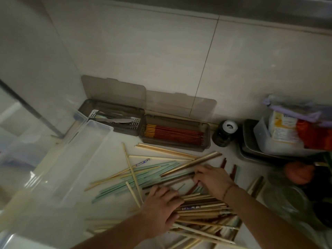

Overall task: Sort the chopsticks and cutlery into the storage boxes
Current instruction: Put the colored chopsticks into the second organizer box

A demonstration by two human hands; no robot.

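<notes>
Many loose chopsticks lie scattered on the white counter: pale green ones (pixel 140 174), light wooden ones (pixel 165 150) and dark brown ones (pixel 194 163). My left hand (pixel 159 205) grips a bundle of wooden chopsticks (pixel 203 207) at the front. My right hand (pixel 212 178) rests on the pile, its fingers curled round dark brown chopsticks. Against the wall stand two smoky storage boxes with raised lids: the left box (pixel 115 131) holds metal cutlery (pixel 118 120), the right box (pixel 179 147) holds red chopsticks (pixel 174 134).
A large clear plastic bin (pixel 75 159) lies at the left. A dark jar with a white cap (pixel 225 133) stands right of the boxes. Metal trays (pixel 251 150) with packets and bags fill the right side. Tiled wall behind.
</notes>
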